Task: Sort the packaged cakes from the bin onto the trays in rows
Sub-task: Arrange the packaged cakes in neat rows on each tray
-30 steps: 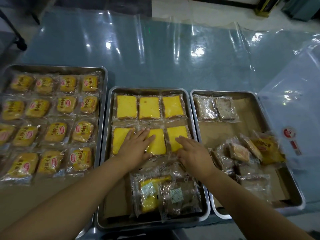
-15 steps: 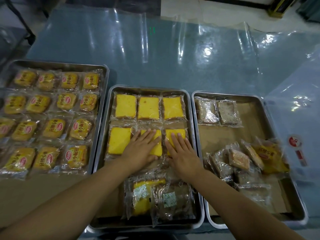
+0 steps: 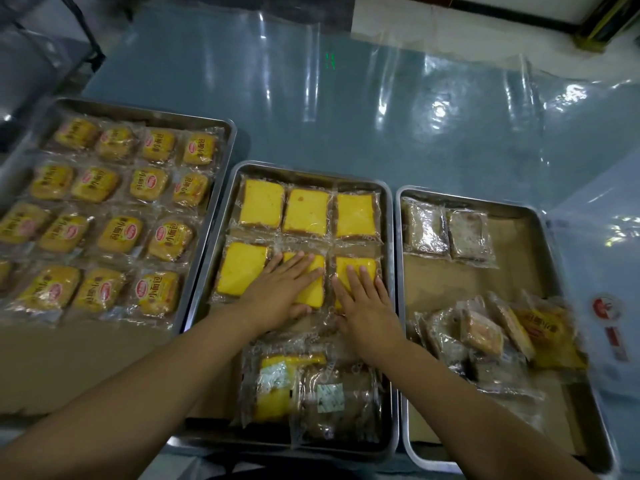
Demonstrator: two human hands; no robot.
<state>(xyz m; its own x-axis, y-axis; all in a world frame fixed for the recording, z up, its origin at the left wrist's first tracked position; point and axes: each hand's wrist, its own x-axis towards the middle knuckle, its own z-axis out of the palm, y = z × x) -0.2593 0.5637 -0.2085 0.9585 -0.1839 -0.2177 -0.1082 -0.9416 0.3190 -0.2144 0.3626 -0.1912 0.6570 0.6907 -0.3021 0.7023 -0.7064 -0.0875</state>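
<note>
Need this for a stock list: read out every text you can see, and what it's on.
"小面包": on the yellow bun wrappers in the left tray.
Red oval logos on those wrappers: too small to read.
White labels on two packs in the middle tray: blurred.
Red marks on the clear bin: blurred.

Plastic-covered table point(image 3: 346, 109), three metal trays point(image 3: 394, 271)

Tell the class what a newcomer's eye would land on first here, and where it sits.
Six bright yellow square cakes in clear wrappers fill two rows at the far end of the middle steel tray, with the left hand and right hand pressed flat on the nearer row. The left steel tray holds rows of small yellow-labelled buns, while a loose heap of wrapped brownish cakes lies in the right steel tray.
</note>
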